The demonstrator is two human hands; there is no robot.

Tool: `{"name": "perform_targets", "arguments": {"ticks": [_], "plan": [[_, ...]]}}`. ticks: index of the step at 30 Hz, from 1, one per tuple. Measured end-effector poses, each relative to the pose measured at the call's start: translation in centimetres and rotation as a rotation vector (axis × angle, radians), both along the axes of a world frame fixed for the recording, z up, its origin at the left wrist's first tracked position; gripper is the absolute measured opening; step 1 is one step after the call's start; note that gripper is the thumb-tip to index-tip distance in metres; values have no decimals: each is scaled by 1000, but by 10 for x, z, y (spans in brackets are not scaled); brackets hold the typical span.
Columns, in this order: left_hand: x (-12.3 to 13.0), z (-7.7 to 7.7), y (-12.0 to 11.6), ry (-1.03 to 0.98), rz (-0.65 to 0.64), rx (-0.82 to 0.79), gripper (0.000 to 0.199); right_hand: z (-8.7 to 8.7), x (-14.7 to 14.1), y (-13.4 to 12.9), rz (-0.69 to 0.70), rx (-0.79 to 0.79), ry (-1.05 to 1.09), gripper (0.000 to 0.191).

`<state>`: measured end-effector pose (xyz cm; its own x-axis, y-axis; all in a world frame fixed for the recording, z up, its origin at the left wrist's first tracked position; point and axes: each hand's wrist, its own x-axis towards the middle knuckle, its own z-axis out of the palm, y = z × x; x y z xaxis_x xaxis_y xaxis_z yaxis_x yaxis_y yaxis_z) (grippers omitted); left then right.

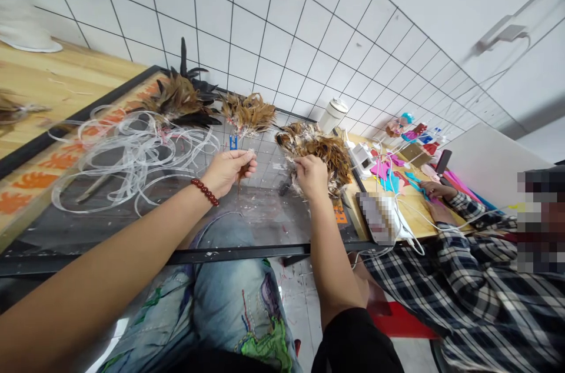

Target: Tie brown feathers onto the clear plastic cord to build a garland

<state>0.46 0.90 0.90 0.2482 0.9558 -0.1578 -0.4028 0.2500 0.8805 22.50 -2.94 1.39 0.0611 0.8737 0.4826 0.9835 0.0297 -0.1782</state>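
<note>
My left hand (233,172), with a red bead bracelet on its wrist, is closed in a pinch over the middle of the glass-topped table; a small brown feather shows below its fingers. My right hand (311,175) is pinched at the left edge of a large pile of brown feathers (333,158); what lies between its fingertips is too small to name. Behind my left hand sit a bunch of brown feathers (249,113) and a blue clip (233,142). A brown and black feather bunch (183,96) is farther left.
Loops of clear ribbon (132,161) cover the table's left part. A white lidded cup (333,113) stands behind the pile. At the right are a phone (375,217), white cables, and a person in a plaid shirt (477,279) handling coloured material.
</note>
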Motion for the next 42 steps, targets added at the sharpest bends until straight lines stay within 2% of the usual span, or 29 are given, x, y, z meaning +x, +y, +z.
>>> {"name": "perform_targets", "arguments": {"ticks": [3,7,11,13,16,19,21,23,25,27,29,31,34,42], "plan": [[-1,3,-1,-3,33,-13,12,4,-5,-5,-62,-87,-99,24],[-1,4,-1,-6,45,-22,12,7,-7,-9,-205,-216,-91,28],[0,0,0,14,28,-13,11,-1,-12,-3,-124,-300,-64,16],[1,-1,-1,24,20,-7,10,-4,-16,1,-36,-246,146,14],[4,-3,-4,34,-38,8,10,-4,-26,5,145,-148,771,14],[6,-4,-7,39,-117,1,11,-3,-38,6,308,-175,1320,21],[7,-4,-8,32,-126,-13,11,-3,-45,6,358,-234,1507,26],[7,-3,-9,15,-113,-26,11,-6,-49,6,367,-249,1588,27],[6,-2,-10,3,-113,-50,10,-10,-52,8,360,-147,1558,25],[6,0,-12,-10,-146,-88,8,-13,-54,9,377,49,1412,19],[6,1,-14,-38,-208,-126,8,-14,-57,7,407,221,1162,14],[6,1,-15,-92,-277,-140,9,-13,-59,2,438,306,882,11],[7,1,-15,-176,-314,-138,7,-12,-59,-4,476,338,572,14],[7,-4,-13,-269,-330,-136,6,-20,-56,-5,492,241,214,24]]}}
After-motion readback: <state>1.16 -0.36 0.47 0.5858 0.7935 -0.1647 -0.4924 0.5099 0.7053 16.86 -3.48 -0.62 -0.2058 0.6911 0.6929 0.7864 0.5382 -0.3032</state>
